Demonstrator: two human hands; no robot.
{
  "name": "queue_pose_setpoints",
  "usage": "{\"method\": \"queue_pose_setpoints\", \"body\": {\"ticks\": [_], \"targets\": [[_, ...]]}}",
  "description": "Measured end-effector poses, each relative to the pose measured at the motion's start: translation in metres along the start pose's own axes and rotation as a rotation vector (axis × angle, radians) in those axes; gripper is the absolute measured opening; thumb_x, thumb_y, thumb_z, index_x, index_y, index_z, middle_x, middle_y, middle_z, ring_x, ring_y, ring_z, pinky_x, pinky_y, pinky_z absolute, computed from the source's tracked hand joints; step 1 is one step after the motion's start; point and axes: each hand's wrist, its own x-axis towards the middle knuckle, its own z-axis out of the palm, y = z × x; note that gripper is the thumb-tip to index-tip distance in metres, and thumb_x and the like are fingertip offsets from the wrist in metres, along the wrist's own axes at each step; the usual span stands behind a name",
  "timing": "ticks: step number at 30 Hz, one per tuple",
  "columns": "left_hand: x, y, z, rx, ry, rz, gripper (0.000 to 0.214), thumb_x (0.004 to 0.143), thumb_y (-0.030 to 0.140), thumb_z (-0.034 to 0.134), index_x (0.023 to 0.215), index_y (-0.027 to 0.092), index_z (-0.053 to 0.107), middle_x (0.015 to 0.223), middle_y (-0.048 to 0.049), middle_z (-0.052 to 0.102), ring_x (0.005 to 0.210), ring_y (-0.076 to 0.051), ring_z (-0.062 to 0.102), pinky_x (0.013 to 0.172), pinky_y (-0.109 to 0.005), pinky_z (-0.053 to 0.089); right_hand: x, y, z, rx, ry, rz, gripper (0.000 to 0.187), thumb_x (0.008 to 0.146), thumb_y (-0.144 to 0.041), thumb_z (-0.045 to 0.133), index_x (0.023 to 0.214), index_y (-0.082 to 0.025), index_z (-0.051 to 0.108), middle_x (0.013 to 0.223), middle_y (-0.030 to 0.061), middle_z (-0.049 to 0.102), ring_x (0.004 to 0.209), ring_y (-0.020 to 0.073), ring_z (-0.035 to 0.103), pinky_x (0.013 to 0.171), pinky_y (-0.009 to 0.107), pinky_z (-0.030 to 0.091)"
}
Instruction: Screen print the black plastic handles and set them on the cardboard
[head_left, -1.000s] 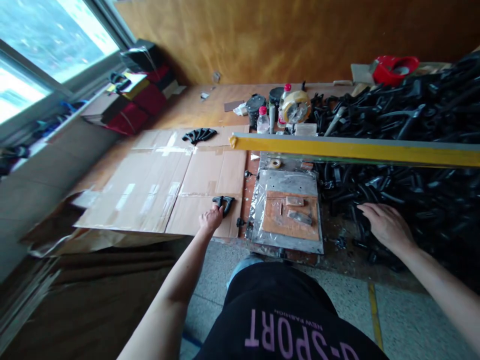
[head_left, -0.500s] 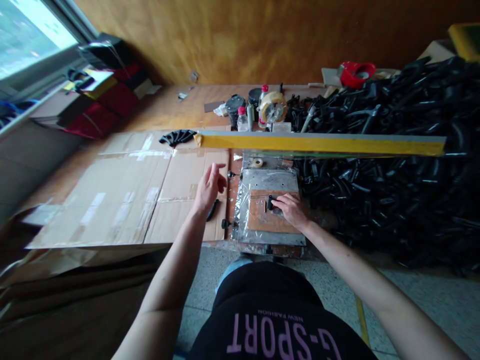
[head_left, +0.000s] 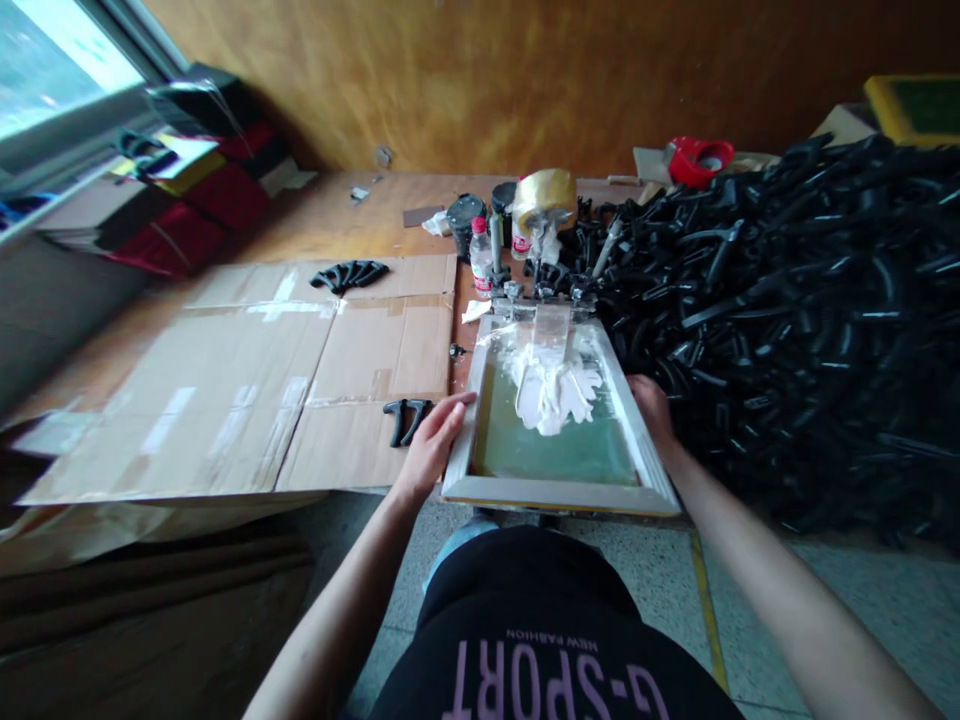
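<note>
A screen-printing frame [head_left: 559, 492] lies flat in front of me, its green mesh smeared with white ink [head_left: 551, 390]. My left hand [head_left: 435, 440] grips the frame's left rail. My right hand [head_left: 651, 405] holds the right rail. A small black plastic part [head_left: 406, 418] lies on the cardboard sheet [head_left: 247, 380] just left of my left hand. Several more black parts [head_left: 351, 274] sit in a fan at the far edge of the cardboard.
A large heap of black plastic parts [head_left: 810, 320] fills the right side. Behind the frame stand a small bottle [head_left: 481, 268], dark jars [head_left: 463, 215] and a roll of tape [head_left: 544, 192]. Red bags [head_left: 172, 225] lie at the left by the window.
The raised frame, seen as a yellow bar, has swung down flat over the plate. Both hands moved onto its side rails; the left let go of the black part on the cardboard.
</note>
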Motion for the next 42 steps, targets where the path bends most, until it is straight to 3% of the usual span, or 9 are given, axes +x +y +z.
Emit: {"method": "queue_pose_setpoints", "body": {"ticks": [4,8,11,17,21,27,33,38,42], "targets": [[-0.003,-0.057,0.008,0.08,-0.004,-0.159,0.074,0.078,0.049,0.064,0.143,0.021,0.042,0.07,0.0019,0.062,0.06,-0.014,0.055,0.057,-0.023,0.043,0.053,-0.025,-0.015,-0.081,0.182,-0.026,0.051,0.086,-0.031,0.059,0.133,-0.014,0.051,0.135,0.0185,0.047,0.121,0.0332,0.045,0.097,0.05,0.041],[0.005,-0.081,0.011,0.214,0.029,-0.153,0.066,0.08,0.042,0.063,0.141,0.022,0.046,0.068,0.0026,0.059,0.059,-0.013,0.053,0.056,-0.023,0.042,0.085,-0.084,0.0,-0.188,-0.006,-0.233,0.042,0.079,-0.029,0.07,0.117,-0.013,0.059,0.125,0.0167,0.054,0.114,0.0322,0.046,0.093,0.044,0.041],[0.008,-0.087,0.01,0.243,0.035,-0.154,0.063,0.081,0.041,0.062,0.14,0.022,0.048,0.071,0.0011,0.061,0.063,-0.014,0.055,0.059,-0.024,0.043,0.07,-0.102,0.016,-0.215,-0.208,-0.26,0.009,0.085,-0.019,0.059,0.092,-0.015,0.063,0.093,0.012,0.063,0.094,0.0263,0.052,0.08,0.037,0.042],[0.01,-0.099,0.007,0.263,0.028,-0.152,0.062,0.083,0.043,0.061,0.139,0.023,0.048,0.076,0.0002,0.064,0.068,-0.015,0.058,0.063,-0.025,0.045,0.007,-0.095,0.011,-0.159,-0.339,-0.639,0.022,0.092,-0.008,0.042,0.082,-0.015,0.061,0.08,0.0074,0.061,0.083,0.0199,0.052,0.062,0.029,0.036],[0.01,-0.104,0.006,0.276,0.027,-0.137,0.06,0.085,0.045,0.057,0.139,0.022,0.047,0.076,0.0005,0.062,0.066,-0.013,0.056,0.061,-0.023,0.043,0.009,-0.094,-0.004,-0.113,-0.409,-0.801,0.012,0.087,-0.012,0.053,0.077,-0.017,0.059,0.077,0.0047,0.061,0.079,0.018,0.051,0.059,0.028,0.034],[0.009,-0.098,0.007,0.172,0.007,-0.182,0.067,0.081,0.05,0.06,0.139,0.021,0.046,0.075,0.0,0.063,0.06,-0.013,0.054,0.054,-0.022,0.04,0.006,-0.096,0.008,-0.188,-0.181,-0.673,0.019,0.091,-0.01,0.045,0.086,-0.015,0.062,0.081,0.0068,0.062,0.083,0.0194,0.051,0.061,0.029,0.034],[0.006,-0.08,0.006,0.089,-0.015,-0.192,0.072,0.078,0.05,0.063,0.141,0.021,0.043,0.07,0.0025,0.059,0.057,-0.012,0.053,0.051,-0.021,0.038,0.024,-0.101,-0.002,-0.08,-0.262,-0.615,0.005,0.089,-0.018,0.059,0.089,-0.018,0.063,0.081,0.0035,0.063,0.084,0.0185,0.054,0.062,0.027,0.038],[-0.001,-0.027,-0.002,-0.066,-0.086,-0.157,0.072,0.079,0.053,0.064,0.142,0.024,0.041,0.075,0.0019,0.062,0.058,-0.011,0.054,0.051,-0.019,0.04,0.097,-0.096,-0.032,-0.121,-0.061,-0.291,0.055,0.083,-0.036,0.07,0.134,-0.027,0.05,0.1,0.0048,0.064,0.088,0.0215,0.058,0.069,0.029,0.045],[0.009,0.026,-0.001,-0.123,0.034,0.004,0.047,0.086,0.059,0.054,0.104,0.018,0.068,0.084,-0.0024,0.064,0.064,-0.01,0.056,0.053,-0.019,0.044,0.119,-0.039,-0.067,-0.078,0.266,-0.013,0.043,0.091,-0.04,0.055,0.13,-0.023,0.053,0.101,0.0075,0.064,0.088,0.0228,0.059,0.075,0.033,0.046]]}}
